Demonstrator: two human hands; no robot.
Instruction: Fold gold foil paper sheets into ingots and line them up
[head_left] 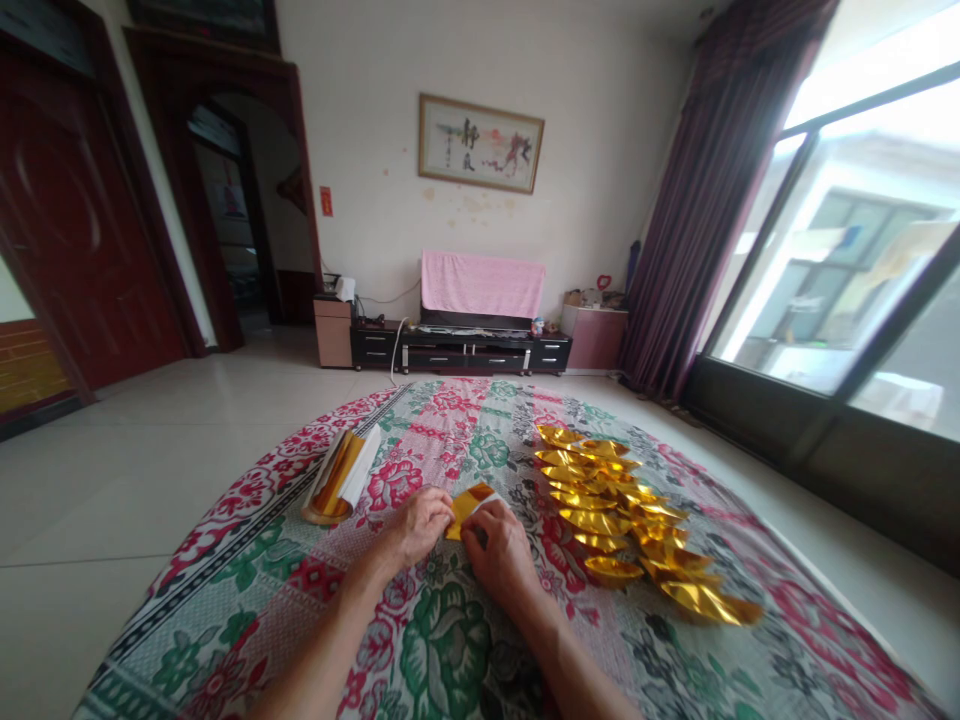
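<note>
Between my hands is a partly folded sheet of gold foil paper, with a white edge showing at its upper right. My left hand pinches its left side, fingers closed. Bent over the right side of the sheet, my right hand grips it with thumb and fingers, hiding part of it. To the right, several folded gold paper ingots lie in rows. A curled stack of gold foil paper, white on its back, rests off to the left.
A floral cloth in red, green and white covers the rounded table. Beyond it, a low black TV cabinet stands against the wall, with a pink cloth draped over the screen. Windows and a purple curtain are at the right.
</note>
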